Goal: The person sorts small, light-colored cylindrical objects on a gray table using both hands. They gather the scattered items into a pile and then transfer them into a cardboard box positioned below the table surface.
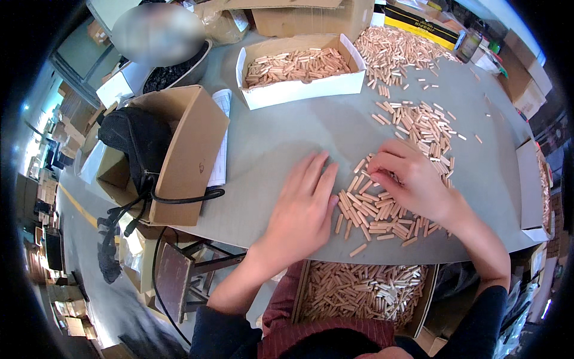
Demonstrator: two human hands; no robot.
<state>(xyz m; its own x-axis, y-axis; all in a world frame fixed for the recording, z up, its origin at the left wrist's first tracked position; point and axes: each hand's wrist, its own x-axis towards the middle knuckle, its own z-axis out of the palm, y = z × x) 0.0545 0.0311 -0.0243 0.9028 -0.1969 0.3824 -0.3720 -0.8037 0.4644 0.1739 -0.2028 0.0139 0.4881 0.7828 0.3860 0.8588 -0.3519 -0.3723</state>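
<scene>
My left hand [302,212] rests on the grey table with its fingers stretched out, its thumb beside the left edge of a loose pile of short wooden dowels [382,224]. Over the upper part of that pile is my right hand [412,182]. Its fingers are curled and pinched together among the dowels; whatever they hold, if anything, is hidden. Below the table edge, close to my body, a box [302,293] full of the same dowels stands under my arms.
A white box [299,94] of dowels stands at the back, with a larger heap of dowels [394,51] right of it. At left, an open cardboard box [194,149] holds a black bag [137,140] with hanging straps. Another white box [529,191] stands at the right edge.
</scene>
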